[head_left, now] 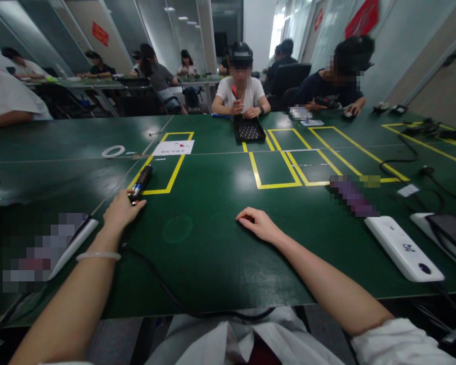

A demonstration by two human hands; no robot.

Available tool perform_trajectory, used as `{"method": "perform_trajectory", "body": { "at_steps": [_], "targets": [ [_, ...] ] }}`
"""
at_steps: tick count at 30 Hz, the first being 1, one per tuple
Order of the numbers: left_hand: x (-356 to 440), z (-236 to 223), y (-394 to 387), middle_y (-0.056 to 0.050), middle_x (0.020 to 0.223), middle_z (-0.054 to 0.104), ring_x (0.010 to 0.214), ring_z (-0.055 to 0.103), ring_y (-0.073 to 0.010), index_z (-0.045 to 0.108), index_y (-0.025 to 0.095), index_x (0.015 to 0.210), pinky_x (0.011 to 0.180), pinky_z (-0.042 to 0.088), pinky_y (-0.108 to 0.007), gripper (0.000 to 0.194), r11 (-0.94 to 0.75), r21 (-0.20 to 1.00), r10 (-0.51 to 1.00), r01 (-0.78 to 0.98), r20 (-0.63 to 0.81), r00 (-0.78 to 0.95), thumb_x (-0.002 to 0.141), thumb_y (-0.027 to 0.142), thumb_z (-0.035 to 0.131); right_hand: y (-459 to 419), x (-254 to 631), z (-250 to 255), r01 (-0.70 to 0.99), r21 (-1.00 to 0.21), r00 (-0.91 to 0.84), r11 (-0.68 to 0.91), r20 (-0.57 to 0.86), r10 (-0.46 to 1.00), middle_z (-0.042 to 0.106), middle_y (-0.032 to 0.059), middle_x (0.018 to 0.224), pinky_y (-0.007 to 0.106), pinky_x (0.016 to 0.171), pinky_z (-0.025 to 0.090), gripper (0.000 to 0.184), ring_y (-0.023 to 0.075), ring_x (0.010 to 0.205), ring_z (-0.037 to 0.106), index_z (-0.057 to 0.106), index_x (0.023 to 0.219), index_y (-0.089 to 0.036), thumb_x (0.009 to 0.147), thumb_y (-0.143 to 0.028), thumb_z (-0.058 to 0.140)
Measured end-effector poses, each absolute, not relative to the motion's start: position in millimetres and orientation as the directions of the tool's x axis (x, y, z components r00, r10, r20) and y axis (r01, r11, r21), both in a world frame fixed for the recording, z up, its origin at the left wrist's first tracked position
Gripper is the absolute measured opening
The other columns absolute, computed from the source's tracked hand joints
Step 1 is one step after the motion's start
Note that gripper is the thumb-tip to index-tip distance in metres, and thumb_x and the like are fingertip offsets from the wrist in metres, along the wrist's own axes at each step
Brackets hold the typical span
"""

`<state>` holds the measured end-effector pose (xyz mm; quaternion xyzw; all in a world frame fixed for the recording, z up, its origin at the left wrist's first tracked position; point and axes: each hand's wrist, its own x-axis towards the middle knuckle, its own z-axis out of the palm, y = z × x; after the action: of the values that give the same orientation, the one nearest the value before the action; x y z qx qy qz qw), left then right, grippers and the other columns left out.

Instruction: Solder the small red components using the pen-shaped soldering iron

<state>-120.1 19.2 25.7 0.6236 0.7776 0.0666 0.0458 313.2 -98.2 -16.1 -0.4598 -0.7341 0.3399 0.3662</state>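
My left hand (120,212) reaches forward on the green table (213,253) and its fingers close on the near end of a black electric screwdriver (141,183), which lies flat inside a yellow taped rectangle. A black cable (163,289) runs from the tool back toward me. My right hand (259,224) rests on the table in the middle, fingers loosely curled under, with nothing visible in it. A white bracelet sits on my left wrist.
A white device (403,247) and a dark tablet (450,234) lie at the right. A white tape ring (113,151) and a paper card (174,147) lie beyond the screwdriver. Across the table a person holds a red-tipped tool over a black tray (249,131). Other people sit farther back.
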Motion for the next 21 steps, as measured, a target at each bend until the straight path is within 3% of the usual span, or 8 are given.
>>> {"method": "perform_trajectory", "body": {
  "at_steps": [3,7,16,21],
  "targets": [
    [-115,29,19,-0.014,0.124,0.055,0.103,0.055,-0.0292,0.038,0.020,0.134,0.081,0.043,-0.038,0.061,0.328,0.118,0.945,0.937,-0.044,-0.325,0.087,0.058,0.045,-98,313,-15,0.423,-0.834,-0.313,0.354,0.232,0.921,0.065,0.0027,0.085,0.023,0.066,0.042,0.014,0.0120,0.070,0.055,0.069,0.093,-0.016,0.088,-0.017,0.056],
    [-104,32,13,-0.012,0.122,0.057,0.102,0.056,-0.0284,0.043,0.021,0.128,0.080,0.044,-0.037,0.055,0.324,0.118,0.946,0.939,-0.032,-0.322,0.087,0.059,0.044,-97,313,-17,0.426,-0.825,-0.321,0.372,0.247,0.915,0.066,0.0028,0.086,0.024,0.066,0.042,0.014,0.0122,0.071,0.055,0.069,0.093,-0.016,0.088,-0.017,0.056],
    [-39,17,-14,-0.015,0.102,0.063,0.088,0.062,-0.0300,0.050,0.015,0.114,0.069,0.043,-0.035,0.044,0.125,0.038,0.977,0.991,0.169,-0.130,0.089,0.051,0.045,-97,313,-18,0.430,-0.824,-0.328,0.370,0.240,0.914,0.066,0.0028,0.086,0.025,0.067,0.043,0.015,0.0132,0.072,0.057,0.070,0.094,-0.018,0.089,-0.020,0.055],
    [-18,13,-16,-0.013,0.099,0.064,0.084,0.062,-0.0287,0.052,0.016,0.107,0.064,0.041,-0.033,0.035,0.024,0.017,0.980,1.000,0.199,-0.027,0.090,0.046,0.043,-97,314,-19,0.423,-0.828,-0.326,0.368,0.240,0.915,0.066,0.0030,0.087,0.025,0.068,0.043,0.015,0.0131,0.073,0.057,0.069,0.094,-0.017,0.089,-0.019,0.056]
  ]
}}
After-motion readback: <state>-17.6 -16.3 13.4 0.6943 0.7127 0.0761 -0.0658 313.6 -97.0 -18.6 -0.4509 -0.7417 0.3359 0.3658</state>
